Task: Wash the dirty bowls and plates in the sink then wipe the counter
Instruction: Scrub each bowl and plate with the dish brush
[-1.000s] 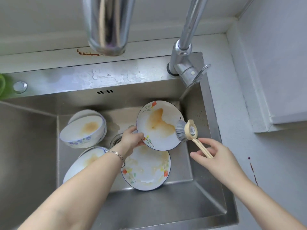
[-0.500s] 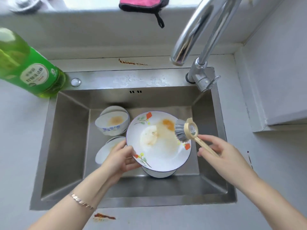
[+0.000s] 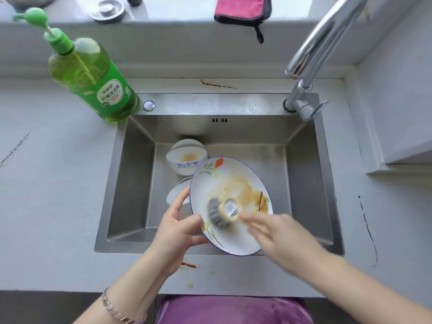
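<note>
We are now scrubbing the plate [image 3: 233, 181], tilted above the sink [image 3: 131, 183]. The brush [image 3: 219, 212] has come off its right rim and is pressing into the brown smear. Our left hand [image 3: 180, 232] is pinching the left rim, and our right hand [image 3: 280, 237], blurred, is gripping and driving the brush. The bowls [image 3: 187, 157] are still waiting, dirty.

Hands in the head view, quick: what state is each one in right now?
Left hand: grips the plate by its rim.
Right hand: motion-blurred, holds the brush on the plate.
</note>
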